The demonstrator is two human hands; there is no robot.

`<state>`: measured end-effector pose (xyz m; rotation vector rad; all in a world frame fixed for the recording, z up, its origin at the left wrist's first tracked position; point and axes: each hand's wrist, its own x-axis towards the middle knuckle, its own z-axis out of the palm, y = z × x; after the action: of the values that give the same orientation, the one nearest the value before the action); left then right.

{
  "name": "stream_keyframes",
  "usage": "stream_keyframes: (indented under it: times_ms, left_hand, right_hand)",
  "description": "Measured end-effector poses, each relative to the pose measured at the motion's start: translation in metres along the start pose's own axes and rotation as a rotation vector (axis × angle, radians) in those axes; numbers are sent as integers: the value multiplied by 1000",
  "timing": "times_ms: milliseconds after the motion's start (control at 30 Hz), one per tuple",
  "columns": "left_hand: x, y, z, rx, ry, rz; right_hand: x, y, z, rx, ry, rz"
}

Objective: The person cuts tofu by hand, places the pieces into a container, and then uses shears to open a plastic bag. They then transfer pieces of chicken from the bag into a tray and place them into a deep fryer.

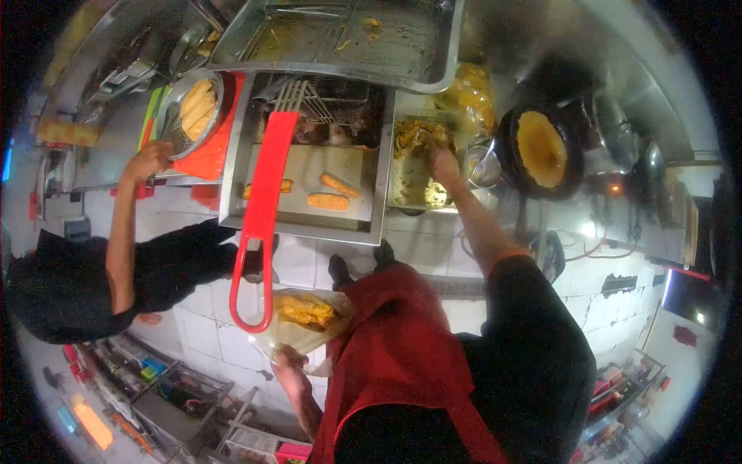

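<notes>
Head view, looking down over a red apron [402, 363].

Left hand [290, 370]: lower centre of frame, fingers closed on the bottom edge of a clear plastic bag [305, 329]. Bag held open-side up; yellow fried food [308, 311] sits inside.

Right hand [444, 164]: arm stretched to upper centre-right, hand resting in a steel tray [396, 182] of fried pieces, fingers down among the food. Cannot tell whether they are pinching anything or loose.

Fryer vat [305, 178]: just left of the tray, centre of frame. Three battered pieces [328, 201] float in the oil. A long red handle [261, 209] runs from the vat down toward the bag; its loop end lies just beside the bag's left edge.

Upper left: another person in black, hand [147, 160] on a wire strainer [179, 127] holding pale sticks [197, 108], over a red surface.

Upper right: dark pan [510, 166] with a yellow round inside. Top centre: large greasy steel tray [417, 69].
</notes>
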<state>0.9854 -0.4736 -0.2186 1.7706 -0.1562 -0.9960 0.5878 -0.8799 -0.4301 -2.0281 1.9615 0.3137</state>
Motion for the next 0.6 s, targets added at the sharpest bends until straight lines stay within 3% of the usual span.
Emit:
stream_keyframes:
  times_ms: [33, 100, 167, 267, 367, 500, 567, 600]
  left_hand:
    - [2, -3, -5, 30, -22, -1]
    - [-1, -1, -7, 30, -8, -5]
    - [-7, 3, -3, 25, 1, -6]
    - [-15, 10, 5, 14, -17, 46]
    - [-13, 7, 2, -4, -6, 16]
    - [-14, 6, 13, 9, 17, -11]
    - [-14, 10, 24, 6, 81, -18]
    - [-14, 9, 26, 4, 80, -25]
  right_hand:
    - [5, -2, 6, 54, 236, -161]
    - [20, -12, 12, 129, 469, -317]
    - [35, -24, -1, -27, 386, -303]
    - [40, -36, -12, 81, 208, -151]
    - [65, -27, 32, -149, 321, -224]
    - [44, -15, 42, -158, 384, -372]
    - [9, -22, -7, -107, 48, -265]
    - [5, -16, -2, -113, 43, -263]
